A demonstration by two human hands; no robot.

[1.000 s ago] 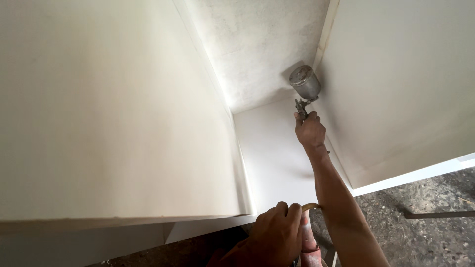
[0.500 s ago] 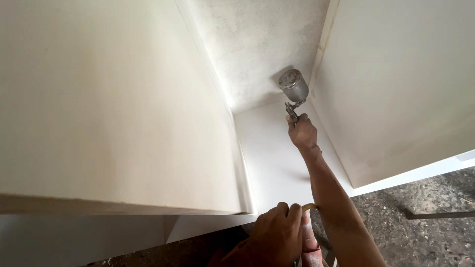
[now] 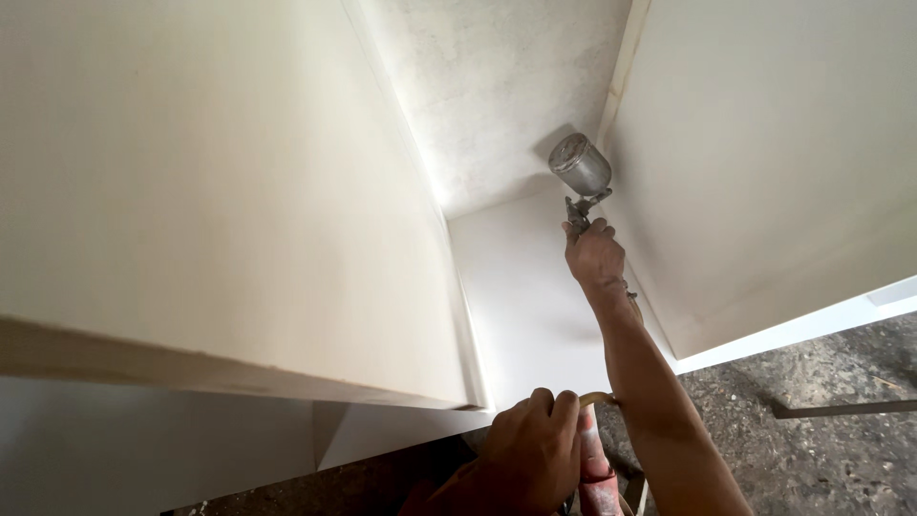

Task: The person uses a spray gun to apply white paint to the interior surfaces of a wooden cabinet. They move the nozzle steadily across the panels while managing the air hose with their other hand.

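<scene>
Head view, right hand: the right hand (image 3: 594, 250) reaches deep into a white cabinet (image 3: 220, 191), arm stretched out, fingers wrapped tight around the grip of a spray gun (image 3: 580, 182).
Head view, spray gun: its dusty grey metal cup sits at the top, tilted, close to the back corner where the speckled rear panel (image 3: 487, 86) meets the right side panel (image 3: 774, 143).
Head view, left hand: the left hand (image 3: 530, 457) is low in the picture near the cabinet's front edge, curled shut around a pale hose (image 3: 600, 397); a reddish hose piece (image 3: 594, 468) lies just beside it.
Head view, surroundings: rough grey floor (image 3: 821, 449) shows at the lower right, outside the cabinet.
</scene>
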